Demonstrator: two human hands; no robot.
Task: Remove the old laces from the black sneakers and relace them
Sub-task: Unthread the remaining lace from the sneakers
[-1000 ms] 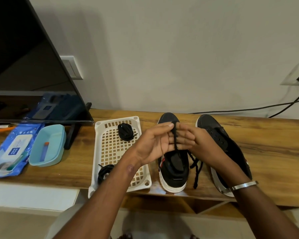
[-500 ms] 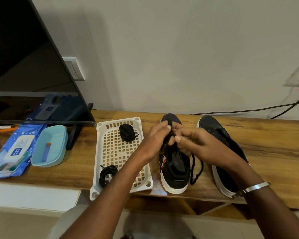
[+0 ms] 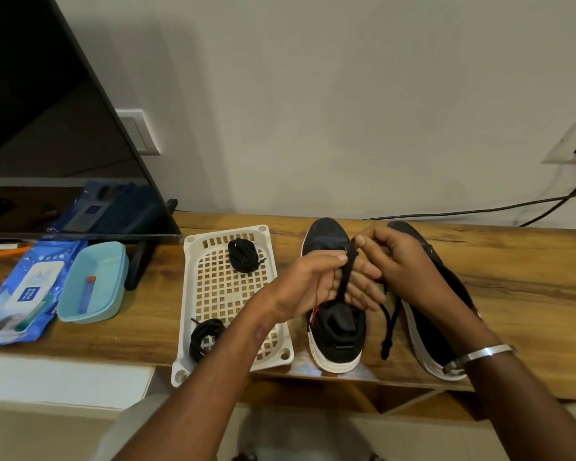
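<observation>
Two black sneakers with white soles stand on the wooden table, the left sneaker (image 3: pixel 336 331) under my hands and the right sneaker (image 3: pixel 436 337) partly hidden by my right forearm. A black lace (image 3: pixel 346 276) runs between my hands above the left sneaker. My left hand (image 3: pixel 316 282) pinches it between thumb and fingers, and my right hand (image 3: pixel 396 257) pinches its upper part. The loose lace ends (image 3: pixel 388 327) hang between the two shoes. Two coiled black laces lie in a white basket tray (image 3: pixel 213 287), one at the far end (image 3: pixel 243 256) and one at the near end (image 3: pixel 205 337).
A light blue dish (image 3: pixel 94 281) holding a small tube, and a blue wipes pack (image 3: pixel 20 294), lie left of the tray. A television (image 3: pixel 47 128) stands at the far left. A black cable (image 3: pixel 479 209) runs along the wall. The table's front edge (image 3: pixel 363 380) is close to me.
My hands have drawn slightly apart and lifted a length of lace upright between them. The loose ends now hang lower between the shoes.
</observation>
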